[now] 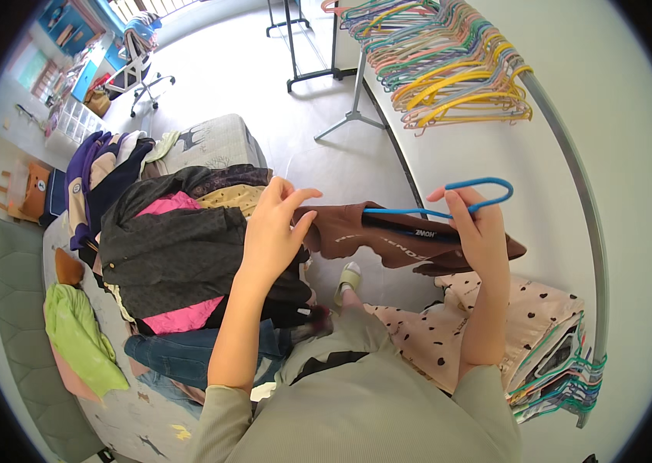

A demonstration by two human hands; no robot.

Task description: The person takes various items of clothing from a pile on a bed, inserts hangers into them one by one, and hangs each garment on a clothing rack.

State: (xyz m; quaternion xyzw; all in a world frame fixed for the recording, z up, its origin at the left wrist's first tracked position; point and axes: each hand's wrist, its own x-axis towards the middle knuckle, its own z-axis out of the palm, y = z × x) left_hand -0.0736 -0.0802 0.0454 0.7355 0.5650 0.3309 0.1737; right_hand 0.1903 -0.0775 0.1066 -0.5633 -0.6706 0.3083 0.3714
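Note:
My right hand grips a blue clothes hanger near its curved hook. From the hanger hangs a brown shirt with pale lettering, spread sideways in front of me; part of the hanger runs inside the neckline. At the shirt's left end is my left hand, thumb and forefinger apart. Its other fingers are partly hidden, and it may touch the cloth. Left of that hand, a dark patterned jacket lies on the clothes pile on the bed.
A rail at upper right carries many coloured hangers. Below right lie hung clothes under a spotted pink cloth. Jeans and a lime green garment rest on the bed. A wheeled chair stands far off.

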